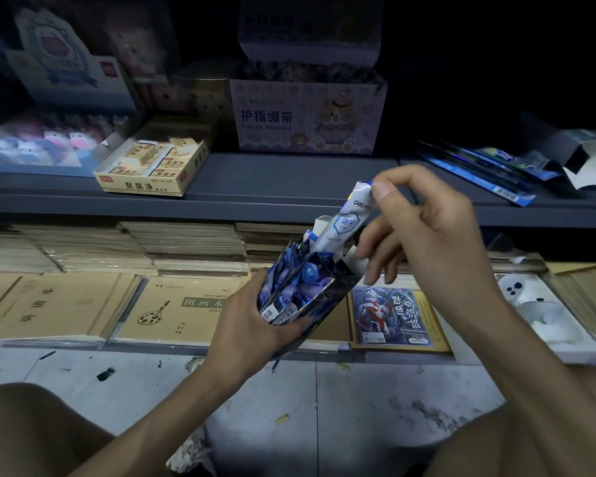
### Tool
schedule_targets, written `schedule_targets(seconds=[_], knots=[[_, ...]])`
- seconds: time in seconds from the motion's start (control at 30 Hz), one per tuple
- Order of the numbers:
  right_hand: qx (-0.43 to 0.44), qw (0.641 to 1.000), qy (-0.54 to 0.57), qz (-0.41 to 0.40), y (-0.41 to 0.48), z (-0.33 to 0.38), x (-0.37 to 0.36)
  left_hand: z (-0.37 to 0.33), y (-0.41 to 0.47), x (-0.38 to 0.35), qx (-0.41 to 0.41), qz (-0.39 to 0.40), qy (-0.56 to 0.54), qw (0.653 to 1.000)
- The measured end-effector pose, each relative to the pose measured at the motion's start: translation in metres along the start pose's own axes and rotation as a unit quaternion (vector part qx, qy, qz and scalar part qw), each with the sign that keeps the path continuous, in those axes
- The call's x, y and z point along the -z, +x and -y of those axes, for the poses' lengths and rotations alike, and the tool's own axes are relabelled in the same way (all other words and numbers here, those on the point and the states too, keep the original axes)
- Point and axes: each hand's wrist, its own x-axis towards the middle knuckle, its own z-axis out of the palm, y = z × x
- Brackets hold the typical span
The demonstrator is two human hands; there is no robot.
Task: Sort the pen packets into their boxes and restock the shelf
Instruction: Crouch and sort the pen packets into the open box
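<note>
The long grey metal shelf point(289, 177) is running across the view in front of me. Under it, stacks of brown kraft-paper notebooks point(66, 304) are lying flat in rows, with the grey stained floor point(358, 407) in front of them.

On the shelf, a white-and-lilac cardboard carton printed "FINGER BANDAGE" point(307, 118) is standing upright near the middle. An open yellow cardboard box of erasers point(152, 166) is sitting to its left, at the shelf's front edge. Well apart on the right, a loose pile of long blue-and-black pen packets point(479, 173) is lying flat on the shelf.

I am holding a dark blue holographic cardboard pen box point(310, 287) in front of the shelf edge, above the notebooks. The box is tilting, with its open end pointing up and away from me. Several packets are standing inside it.

My left hand point(248, 325) is gripping the lower end of the box, fingers curling round it from underneath.

My right hand point(427, 228) is pinching the top end of one white-and-blue foil pen packet point(351, 222) between thumb and forefinger. Its other fingers are hanging loosely spread beside the box's open flap.

The pinched packet is standing up out of the box mouth, its lower end sitting inside the box among the others.
</note>
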Motion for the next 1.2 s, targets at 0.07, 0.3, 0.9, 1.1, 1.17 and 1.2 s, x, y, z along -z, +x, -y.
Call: schedule_targets(seconds=[0.07,0.3,0.9,1.1,1.17,1.2], knots=[[-0.029,0.998,0.057,0.009,0.001,0.004,-0.002,0.000,0.000,0.001,-0.001,-0.006,0.006,1.000],[0.043,0.988,-0.008,-0.147,0.010,0.007,0.036,-0.001,0.002,0.007,-0.002,-0.018,0.023,1.000],[0.142,0.972,-0.097,-0.163,0.013,-0.016,0.047,-0.007,0.003,0.010,0.006,-0.028,-0.057,0.998],[0.129,0.971,-0.118,-0.163,0.012,-0.012,0.051,-0.007,0.003,0.011,-0.011,-0.027,-0.046,0.999],[0.121,0.973,-0.137,-0.139,0.011,-0.011,0.051,-0.007,0.003,0.011,-0.014,-0.027,-0.044,0.999],[0.117,0.974,-0.146,-0.128,0.010,-0.011,0.050,-0.007,0.003,0.011,-0.017,-0.025,-0.042,0.999]])
